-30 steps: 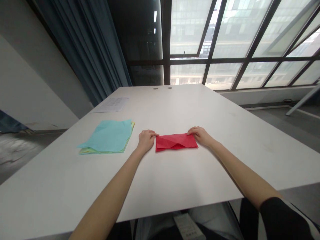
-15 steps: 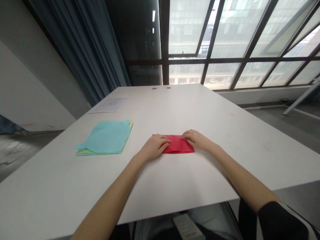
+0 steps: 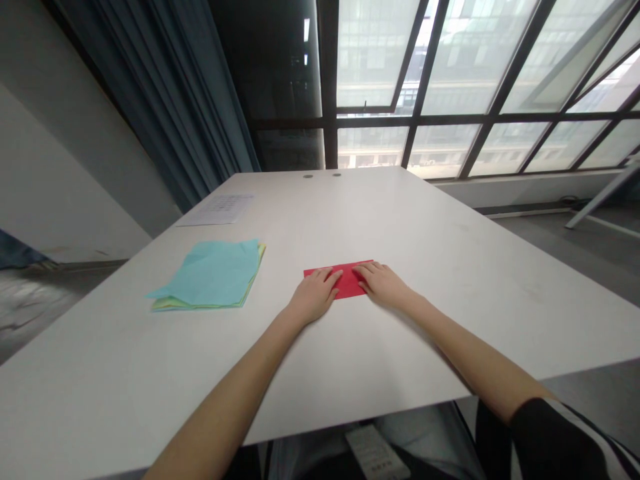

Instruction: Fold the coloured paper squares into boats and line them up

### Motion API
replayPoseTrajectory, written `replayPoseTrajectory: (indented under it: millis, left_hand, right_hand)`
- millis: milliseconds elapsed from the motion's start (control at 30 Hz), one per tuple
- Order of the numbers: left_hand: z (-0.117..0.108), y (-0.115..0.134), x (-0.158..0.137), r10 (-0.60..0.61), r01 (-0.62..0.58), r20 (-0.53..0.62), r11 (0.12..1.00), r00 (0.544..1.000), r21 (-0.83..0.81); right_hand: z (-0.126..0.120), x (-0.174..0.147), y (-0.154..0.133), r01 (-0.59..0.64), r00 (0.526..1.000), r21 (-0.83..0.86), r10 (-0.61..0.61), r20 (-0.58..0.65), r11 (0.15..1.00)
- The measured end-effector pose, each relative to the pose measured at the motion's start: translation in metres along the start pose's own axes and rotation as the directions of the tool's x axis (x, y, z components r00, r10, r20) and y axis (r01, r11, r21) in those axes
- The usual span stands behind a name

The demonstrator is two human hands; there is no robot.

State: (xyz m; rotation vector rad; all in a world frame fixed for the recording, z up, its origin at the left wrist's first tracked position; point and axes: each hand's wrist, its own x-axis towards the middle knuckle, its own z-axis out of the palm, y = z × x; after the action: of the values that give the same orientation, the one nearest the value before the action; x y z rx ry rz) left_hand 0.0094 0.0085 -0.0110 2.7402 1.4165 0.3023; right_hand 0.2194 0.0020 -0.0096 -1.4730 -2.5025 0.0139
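A folded strip of red paper [image 3: 349,284] lies on the white table in front of me, slightly tilted, its right end farther from me. My left hand [image 3: 316,293] rests on its left part, with fingers stretched out and the thumb apart from them. On the right part lies my right hand [image 3: 383,283], its fingers also extended over the paper and pressing down. Both hands cover the ends of the strip in part, and its red middle shows between them.
To the left sits a stack of coloured paper sheets [image 3: 213,273], light blue on top with yellow-green edges below. Farther back is a printed white sheet [image 3: 217,210]. The white table [image 3: 400,220] reaches toward the windows, and its near edge is close to my body.
The red paper has become a narrower strip and turned slightly, its right end away from me. My right hand has moved left, closer to my left hand.
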Motion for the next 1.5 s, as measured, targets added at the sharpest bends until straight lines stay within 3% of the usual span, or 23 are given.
replayPoseTrajectory:
  millis: [133,300,567,800,1200,1500]
  left_hand:
    - [0.004,-0.006,-0.001,-0.049,0.044,0.116,0.998,0.992,0.046]
    - [0.004,-0.010,-0.003,-0.084,0.078,0.174,0.996,0.981,0.045]
    - [0.002,0.000,0.001,-0.126,0.117,0.129,0.990,0.984,0.077]
    - [0.008,0.003,0.000,-0.139,0.134,0.100,0.990,0.985,0.050]
    - [0.007,-0.002,0.000,-0.152,0.151,0.152,0.988,0.977,0.014]
    - [0.003,-0.012,-0.005,-0.240,0.237,0.181,0.971,0.954,0.043]
  right_hand:
    - [0.010,0.002,0.003,0.074,0.997,0.085,-0.076,0.016,0.994]
    - [0.012,0.001,0.003,0.036,0.999,0.132,-0.040,0.034,0.991]
    - [0.004,0.005,-0.009,-0.015,1.000,0.037,0.015,0.003,0.999]
    - [0.014,0.009,-0.004,0.012,0.986,0.079,-0.025,0.164,0.997]
    - [0.011,0.005,0.006,-0.046,0.973,0.120,0.017,0.230,0.992]
    - [0.005,-0.004,0.022,-0.124,0.957,0.139,0.081,0.278,0.983]
